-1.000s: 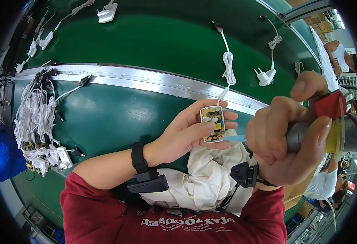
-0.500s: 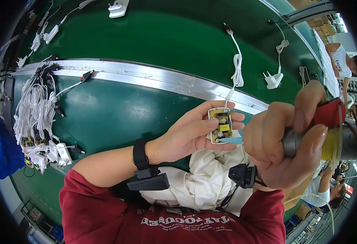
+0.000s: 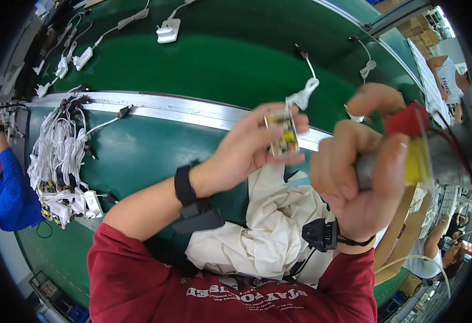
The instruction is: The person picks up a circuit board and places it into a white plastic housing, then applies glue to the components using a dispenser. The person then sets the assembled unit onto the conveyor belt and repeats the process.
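Note:
My left hand (image 3: pixel 233 157) holds a small open adapter casing with a circuit board (image 3: pixel 282 141) in it, between thumb and fingers. The board's yellow and dark parts face up, slightly blurred, and a white cord runs from its far end. My right hand (image 3: pixel 349 167) is wrapped round a hand tool with a grey round body and red and yellow parts (image 3: pixel 419 161), close to the camera. A light blue tip (image 3: pixel 298 178) sticks out left of this hand, apart from the board. The tool's exact kind is unclear.
A heap of white coiled cords and adapters (image 3: pixel 64 151) lies at the left. Beyond the metal rail (image 3: pixel 193 113), white adapters (image 3: pixel 168 30) lie on a green surface. White cloth (image 3: pixel 268 226) covers my lap. A person in blue (image 3: pixel 15 194) is at left; others are at right.
My left hand has moved the circuit board away from me and slightly left. The blue tip, which was at the board's near end, is now apart from it. My right hand has shifted left.

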`<state>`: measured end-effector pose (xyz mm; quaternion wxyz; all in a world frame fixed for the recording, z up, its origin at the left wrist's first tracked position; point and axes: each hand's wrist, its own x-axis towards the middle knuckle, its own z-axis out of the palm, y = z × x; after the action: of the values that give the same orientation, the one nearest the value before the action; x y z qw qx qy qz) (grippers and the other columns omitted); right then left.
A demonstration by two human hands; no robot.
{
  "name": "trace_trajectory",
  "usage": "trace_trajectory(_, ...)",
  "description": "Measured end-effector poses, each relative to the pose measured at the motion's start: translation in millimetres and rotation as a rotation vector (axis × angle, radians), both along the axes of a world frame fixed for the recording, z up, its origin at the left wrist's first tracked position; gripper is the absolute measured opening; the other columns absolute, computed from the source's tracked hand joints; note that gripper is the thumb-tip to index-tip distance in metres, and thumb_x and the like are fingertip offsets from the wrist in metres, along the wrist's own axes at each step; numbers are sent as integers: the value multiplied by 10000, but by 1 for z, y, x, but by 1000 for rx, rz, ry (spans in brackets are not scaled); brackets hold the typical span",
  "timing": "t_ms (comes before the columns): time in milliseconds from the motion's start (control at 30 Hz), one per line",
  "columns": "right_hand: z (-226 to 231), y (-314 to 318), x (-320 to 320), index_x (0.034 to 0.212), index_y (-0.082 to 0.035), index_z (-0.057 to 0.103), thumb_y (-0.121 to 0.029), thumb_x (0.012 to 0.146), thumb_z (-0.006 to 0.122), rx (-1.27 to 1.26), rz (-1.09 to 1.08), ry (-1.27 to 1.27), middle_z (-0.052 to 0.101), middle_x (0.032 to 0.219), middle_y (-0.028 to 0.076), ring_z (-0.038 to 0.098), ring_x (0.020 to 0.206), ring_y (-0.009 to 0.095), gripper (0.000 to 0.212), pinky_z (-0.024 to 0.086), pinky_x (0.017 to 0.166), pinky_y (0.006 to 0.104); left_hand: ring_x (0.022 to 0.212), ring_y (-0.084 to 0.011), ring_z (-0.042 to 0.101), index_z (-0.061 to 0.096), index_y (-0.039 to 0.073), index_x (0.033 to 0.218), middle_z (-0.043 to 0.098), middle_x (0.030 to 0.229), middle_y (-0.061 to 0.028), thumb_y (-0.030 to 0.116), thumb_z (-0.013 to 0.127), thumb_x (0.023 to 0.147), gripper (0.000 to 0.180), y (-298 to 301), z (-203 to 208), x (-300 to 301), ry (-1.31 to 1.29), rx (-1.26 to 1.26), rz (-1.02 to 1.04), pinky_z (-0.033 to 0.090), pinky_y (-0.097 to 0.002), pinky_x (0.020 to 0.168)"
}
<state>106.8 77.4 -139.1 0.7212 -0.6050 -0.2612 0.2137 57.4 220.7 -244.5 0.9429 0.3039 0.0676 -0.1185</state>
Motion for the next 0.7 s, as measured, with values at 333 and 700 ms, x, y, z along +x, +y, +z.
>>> trace_trajectory(333,-11,-8,8,1081,-12,403,-308,979,426,148,3,73,338,520,-13,298,405,53,314,249,387,213,861,-265,626,531,-1,1102,611,947,-144,212,605,834,350,18,20,107,-374,1196,131,538,-361,712)
trace_trajectory(700,-19,7,18,1001,-40,468,-180,938,524,342,-136,95,369,545,-30,300,424,30,163,244,384,206,889,-287,627,605,23,980,631,950,-156,456,704,717,516,163,28,115,161,2902,294,529,-398,706)
